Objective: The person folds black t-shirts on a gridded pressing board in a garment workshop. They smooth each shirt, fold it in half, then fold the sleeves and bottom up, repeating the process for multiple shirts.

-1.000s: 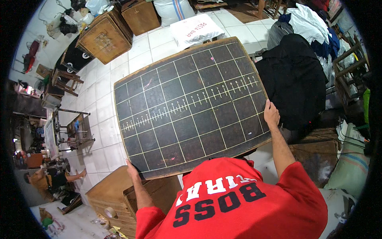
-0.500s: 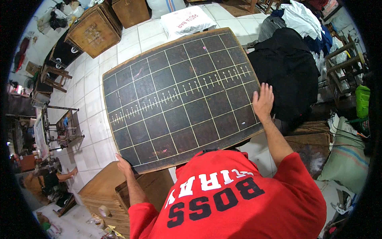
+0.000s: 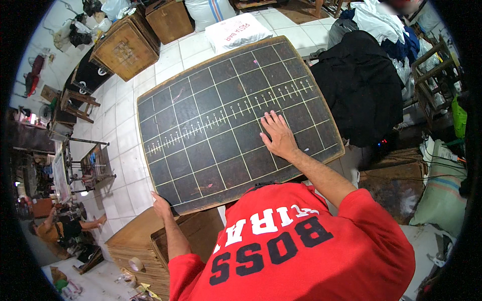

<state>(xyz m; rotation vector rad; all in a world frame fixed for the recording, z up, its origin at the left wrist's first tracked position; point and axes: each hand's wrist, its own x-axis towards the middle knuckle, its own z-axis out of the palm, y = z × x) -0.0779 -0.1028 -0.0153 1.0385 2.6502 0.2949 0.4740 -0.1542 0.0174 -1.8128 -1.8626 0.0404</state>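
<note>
Currently, the dark gridded board (image 3: 233,131) is located at the centre of the view, its pale ruled scale (image 3: 221,118) running from 8 toward 2 o'clock. The right hand (image 3: 279,139) rests palm down on the board, at 4 o'clock from its centre, fingers slightly spread. The left hand (image 3: 162,206) touches the corner between 7 and 8 o'clock; its fingers are partly hidden, so its closure cannot be told. Surrounding items: white package (image 3: 237,35), 12 o'clock; black cloth (image 3: 359,88), 2 o'clock; wooden stack (image 3: 131,235), 7 o'clock.
</note>
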